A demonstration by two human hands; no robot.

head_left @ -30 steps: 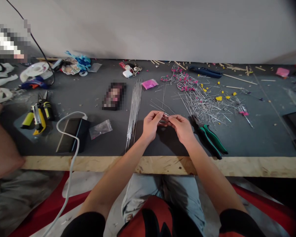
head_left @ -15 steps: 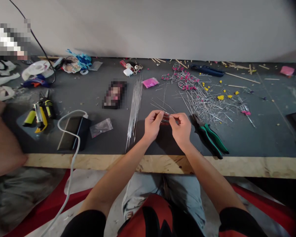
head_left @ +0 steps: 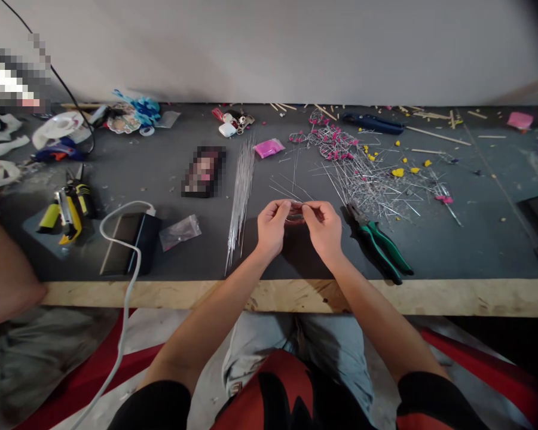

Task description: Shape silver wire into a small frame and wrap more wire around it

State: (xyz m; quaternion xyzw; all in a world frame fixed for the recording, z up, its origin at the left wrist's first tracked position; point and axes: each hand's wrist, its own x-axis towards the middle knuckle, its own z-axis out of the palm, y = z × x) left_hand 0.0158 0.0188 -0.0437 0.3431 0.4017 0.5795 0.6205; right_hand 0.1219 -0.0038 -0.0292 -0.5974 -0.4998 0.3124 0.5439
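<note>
Just above the table's front half, my left hand [head_left: 271,228] and my right hand [head_left: 323,232] pinch a thin bent wire [head_left: 295,218] between thumbs and fingers. The wire curves in the small gap between the hands; much of it is hidden by my fingertips. Left of my hands lies a bundle of straight silvery wires [head_left: 239,206]. A few loose wires [head_left: 290,190] rest just beyond my fingers. Green-handled pliers [head_left: 383,249] lie to the right of my right hand, their jaws near a tangled pile of wires [head_left: 376,194] with pink and yellow bits.
A pink packet [head_left: 269,148], a phone [head_left: 203,172] and a clear bag [head_left: 180,232] lie beyond and left. A power bank [head_left: 130,242] with a white cable sits near the wooden edge [head_left: 296,295]. Another person's arm [head_left: 6,263] is at far left, near cutters [head_left: 84,194].
My hands keep their pinch on the wire and have shifted only slightly. The whole view has moved a little, so the table's things appear slightly further left.
</note>
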